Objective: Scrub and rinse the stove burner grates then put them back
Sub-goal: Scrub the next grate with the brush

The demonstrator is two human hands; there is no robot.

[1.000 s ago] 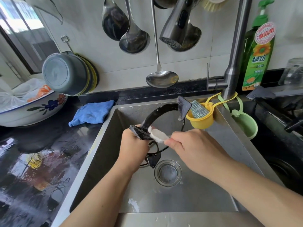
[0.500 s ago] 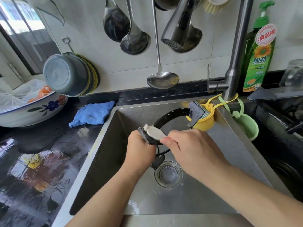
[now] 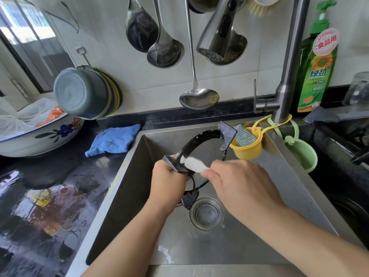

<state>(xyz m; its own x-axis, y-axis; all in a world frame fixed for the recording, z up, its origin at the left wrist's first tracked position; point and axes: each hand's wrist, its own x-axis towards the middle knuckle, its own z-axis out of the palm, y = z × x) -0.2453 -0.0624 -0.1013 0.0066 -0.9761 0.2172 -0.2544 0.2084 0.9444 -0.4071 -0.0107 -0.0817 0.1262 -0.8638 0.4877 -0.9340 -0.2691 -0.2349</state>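
Observation:
A black round burner grate [image 3: 196, 141] with flat prongs stands on edge over the steel sink [image 3: 299, 198]. My left hand [image 3: 166, 183] grips its left side, just below one prong. My right hand [image 3: 239, 188] pinches a small white brush [image 3: 194, 165] and holds its foamy head against the grate's rim beside my left hand. Soap specks dot the upper arc of the grate. Its lower part is hidden behind my hands, except for one prong [image 3: 189, 199] above the drain [image 3: 206, 213].
The faucet head [image 3: 216, 37] hangs above the sink with no water running. A yellow cup with a scouring pad [image 3: 246, 143] and a green cup [image 3: 301, 154] hang at the sink's back right. A dish soap bottle [image 3: 317, 66] stands behind. A blue cloth [image 3: 113, 140] lies on the wet black counter.
The brush head has slid back and forth along the rim near my left hand. The grate has tilted slightly, its top prong swinging right and back.

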